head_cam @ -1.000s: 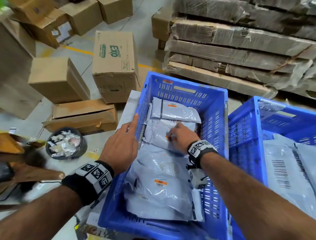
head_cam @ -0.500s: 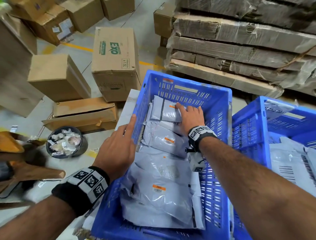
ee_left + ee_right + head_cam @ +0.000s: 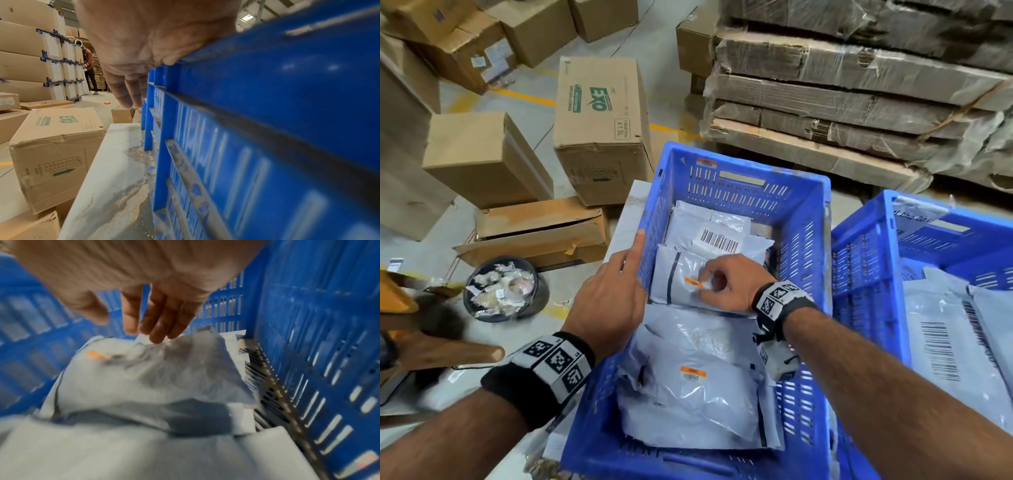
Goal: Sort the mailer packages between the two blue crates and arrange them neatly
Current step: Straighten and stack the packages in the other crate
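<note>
The left blue crate (image 3: 756, 171) holds several grey mailers. My right hand (image 3: 705, 281) is inside it, fingers curled on a grey mailer with an orange sticker (image 3: 678, 294) in the crate's middle. In the right wrist view the fingertips (image 3: 156, 337) pinch a raised fold of that mailer (image 3: 144, 378). Beyond it lies a mailer with a barcode label (image 3: 719, 240), and a larger one (image 3: 695, 404) lies nearest me. My left hand (image 3: 619, 284) rests on the crate's left rim with the index finger straight along it; its fingers (image 3: 131, 91) hold nothing. The right blue crate (image 3: 866, 260) also holds mailers.
Both crates stand on a white table (image 3: 625, 222). On the floor at left are cardboard boxes, one marked EXO (image 3: 599, 130), and a black bin of scraps (image 3: 500, 289). Wrapped flat cardboard (image 3: 842, 102) is stacked behind. A person (image 3: 88, 65) stands far off.
My right hand came back from the crate's far end toward me with the orange-sticker mailer, uncovering the barcode mailer. The left hand stayed on the rim.
</note>
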### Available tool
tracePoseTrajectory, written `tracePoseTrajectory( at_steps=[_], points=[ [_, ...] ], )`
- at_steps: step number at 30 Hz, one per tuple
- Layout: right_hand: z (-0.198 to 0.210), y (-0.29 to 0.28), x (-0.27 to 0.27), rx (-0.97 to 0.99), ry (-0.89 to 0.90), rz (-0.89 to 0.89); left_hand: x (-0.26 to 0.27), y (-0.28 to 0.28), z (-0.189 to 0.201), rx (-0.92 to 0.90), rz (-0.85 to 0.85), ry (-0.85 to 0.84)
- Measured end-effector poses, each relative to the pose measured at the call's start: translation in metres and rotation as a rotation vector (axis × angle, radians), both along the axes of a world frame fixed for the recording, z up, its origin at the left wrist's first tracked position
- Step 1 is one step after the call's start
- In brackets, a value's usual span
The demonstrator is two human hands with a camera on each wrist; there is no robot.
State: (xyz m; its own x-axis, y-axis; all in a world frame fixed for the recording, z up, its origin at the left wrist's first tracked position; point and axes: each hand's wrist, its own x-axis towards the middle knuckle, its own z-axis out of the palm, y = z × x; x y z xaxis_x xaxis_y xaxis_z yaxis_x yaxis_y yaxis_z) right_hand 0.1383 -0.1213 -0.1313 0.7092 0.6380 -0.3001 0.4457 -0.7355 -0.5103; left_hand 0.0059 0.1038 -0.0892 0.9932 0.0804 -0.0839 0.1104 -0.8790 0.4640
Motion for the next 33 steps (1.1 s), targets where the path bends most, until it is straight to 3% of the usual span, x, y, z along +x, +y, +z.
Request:
tracePoseTrajectory(
  at_steps=[3,5,9,12,15,19,23,33],
  points=[
    [0.0,-0.001,0.019,0.076,-0.185,-0.232,0.0,0.0,0.0,-0.005,0.004,-0.009],
    [-0.003,-0.004,0.036,-0.01,-0.247,-0.296,0.001,0.0,-0.002,-0.008,0.001,-0.012],
    [-0.01,-0.001,0.056,-0.405,-0.193,-0.065,0.001,0.002,-0.007,-0.003,-0.011,-0.012],
    [-0.024,0.009,0.058,-0.535,-0.198,0.104,0.001,0.001,-0.008,0.001,-0.002,-0.018],
    [-0.038,0.015,0.058,-0.595,-0.188,0.099,0.002,0.002,-0.009,0.001,-0.006,-0.015],
    [-0.04,0.016,0.062,-0.599,-0.216,0.107,0.003,0.003,-0.011,0.005,-0.022,-0.02],
    [-0.031,0.011,0.063,-0.561,-0.363,0.109,0.003,0.004,-0.011,0.014,-0.017,-0.013],
    [0.049,-0.011,0.048,-0.385,-0.562,0.02,0.0,0.001,0.003,0.004,-0.01,-0.005]
  ],
)
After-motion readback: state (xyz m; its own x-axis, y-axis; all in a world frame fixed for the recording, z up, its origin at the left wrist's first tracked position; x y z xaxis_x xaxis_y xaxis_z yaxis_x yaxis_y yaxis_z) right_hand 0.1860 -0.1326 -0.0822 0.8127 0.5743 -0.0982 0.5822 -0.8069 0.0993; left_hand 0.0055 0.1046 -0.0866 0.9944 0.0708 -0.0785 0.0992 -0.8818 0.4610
